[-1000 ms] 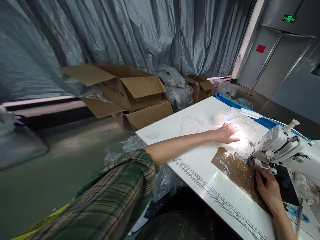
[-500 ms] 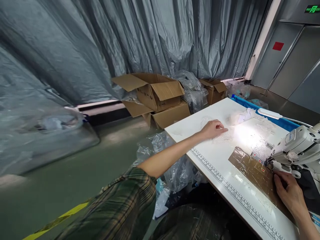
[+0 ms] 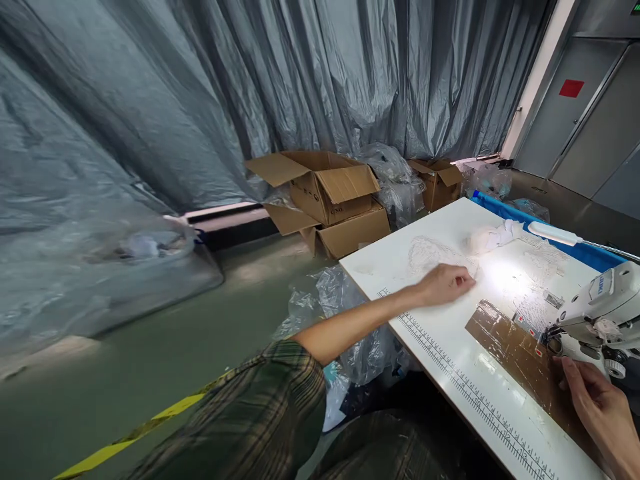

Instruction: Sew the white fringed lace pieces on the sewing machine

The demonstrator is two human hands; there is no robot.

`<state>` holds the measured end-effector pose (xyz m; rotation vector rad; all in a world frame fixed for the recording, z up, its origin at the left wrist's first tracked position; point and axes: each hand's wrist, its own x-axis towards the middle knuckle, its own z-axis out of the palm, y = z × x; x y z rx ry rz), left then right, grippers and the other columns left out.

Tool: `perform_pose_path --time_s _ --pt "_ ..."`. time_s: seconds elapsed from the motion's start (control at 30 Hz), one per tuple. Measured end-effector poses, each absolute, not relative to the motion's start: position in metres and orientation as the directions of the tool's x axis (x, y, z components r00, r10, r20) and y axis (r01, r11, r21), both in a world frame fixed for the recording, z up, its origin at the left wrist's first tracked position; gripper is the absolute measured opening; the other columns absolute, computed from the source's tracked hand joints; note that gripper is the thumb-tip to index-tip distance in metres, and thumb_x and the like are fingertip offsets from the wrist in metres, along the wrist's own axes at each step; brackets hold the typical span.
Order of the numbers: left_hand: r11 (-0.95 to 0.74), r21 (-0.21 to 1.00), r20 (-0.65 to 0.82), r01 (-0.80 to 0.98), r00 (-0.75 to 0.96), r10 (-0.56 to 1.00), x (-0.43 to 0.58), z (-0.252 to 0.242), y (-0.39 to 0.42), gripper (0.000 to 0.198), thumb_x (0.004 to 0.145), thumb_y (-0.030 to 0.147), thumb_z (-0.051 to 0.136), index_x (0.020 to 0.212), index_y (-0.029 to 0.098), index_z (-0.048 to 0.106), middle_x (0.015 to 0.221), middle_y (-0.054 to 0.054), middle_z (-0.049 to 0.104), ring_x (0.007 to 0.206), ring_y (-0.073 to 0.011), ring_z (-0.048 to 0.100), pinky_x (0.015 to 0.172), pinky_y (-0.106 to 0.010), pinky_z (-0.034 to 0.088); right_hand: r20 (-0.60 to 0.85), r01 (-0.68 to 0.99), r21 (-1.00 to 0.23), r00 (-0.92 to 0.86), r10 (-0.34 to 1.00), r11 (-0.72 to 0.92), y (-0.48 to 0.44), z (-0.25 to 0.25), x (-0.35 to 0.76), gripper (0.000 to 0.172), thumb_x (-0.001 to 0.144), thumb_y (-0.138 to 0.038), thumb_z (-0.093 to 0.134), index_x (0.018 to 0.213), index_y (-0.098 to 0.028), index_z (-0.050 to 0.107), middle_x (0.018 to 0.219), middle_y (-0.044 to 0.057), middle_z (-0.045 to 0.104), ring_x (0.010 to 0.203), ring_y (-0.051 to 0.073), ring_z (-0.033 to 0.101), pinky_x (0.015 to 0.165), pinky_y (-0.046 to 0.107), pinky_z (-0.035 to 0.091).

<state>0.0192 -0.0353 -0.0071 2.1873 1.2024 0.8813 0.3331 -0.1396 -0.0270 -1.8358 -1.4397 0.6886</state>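
My left hand (image 3: 447, 283) is over the white table (image 3: 430, 347), its fingers curled and closed together. Whatever may be in them is too small to make out. Just beyond it lies a piece of thin white lace (image 3: 430, 252), almost the colour of the table. My right hand (image 3: 597, 393) is beside the sewing machine (image 3: 600, 307), thumb and forefinger drawn together near the presser foot (image 3: 551, 340). Anything between those fingertips is hidden. Beneath it lies a brown taped board (image 3: 515, 360), set against the machine's needle area.
A bunched white cloth (image 3: 493, 237) and a white lamp (image 3: 555, 233) are toward the far side, by a blue cloth edge (image 3: 590, 253). A printed ruler (image 3: 465, 393) follows the near edge. Cardboard boxes (image 3: 330, 193) and plastic bags (image 3: 345, 320) are on the floor.
My left hand has come nearer to me and its fingers have curled in, uncovering more of the lace. My right hand has drawn its thumb and forefinger closer. The view has turned slightly left.
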Motion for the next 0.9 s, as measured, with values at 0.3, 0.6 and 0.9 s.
perform_pose_path --time_s 0.3,0.6,0.9 --pt "-0.908 0.415 0.414 0.063 0.875 0.25 0.114 -0.003 -0.084 0.013 0.086 0.025 0.069 0.085 0.013 0.066 0.136 -0.019 0.055 0.124 -0.0292 0.055 0.104 -0.043 0.043 -0.268 0.146 -0.955 -0.053 0.962 -0.258 -0.161 -0.015 0.303 0.059 0.07 -0.064 0.073 0.111 -0.022 0.074 0.115 0.013 0.073 0.115 0.032 0.063 0.101 0.043 0.05" --pt "-0.69 0.721 0.155 0.065 0.956 0.251 0.108 0.011 -0.059 0.06 0.083 0.031 0.073 0.133 0.016 0.044 0.093 -0.004 0.069 0.088 -0.0198 0.064 0.096 -0.037 0.046 -0.324 0.151 -0.943 -0.217 0.921 -0.296 -0.166 -0.004 0.326 0.052 0.074 -0.065 0.069 0.106 -0.024 0.077 0.087 0.01 0.075 0.079 0.023 0.069 0.08 0.037 0.056" --pt "-0.618 0.767 0.085 0.174 0.926 0.367 0.076 0.011 -0.044 0.038 0.092 0.034 0.057 0.127 0.021 0.059 0.112 -0.007 0.069 0.094 -0.018 0.064 0.082 -0.029 0.05 -0.232 0.418 -0.86 0.195 0.953 -0.295 -0.164 -0.004 0.34 0.066 0.064 -0.078 0.061 0.081 -0.015 0.074 0.051 -0.001 0.048 0.046 0.01 0.036 0.043 0.024 0.03"
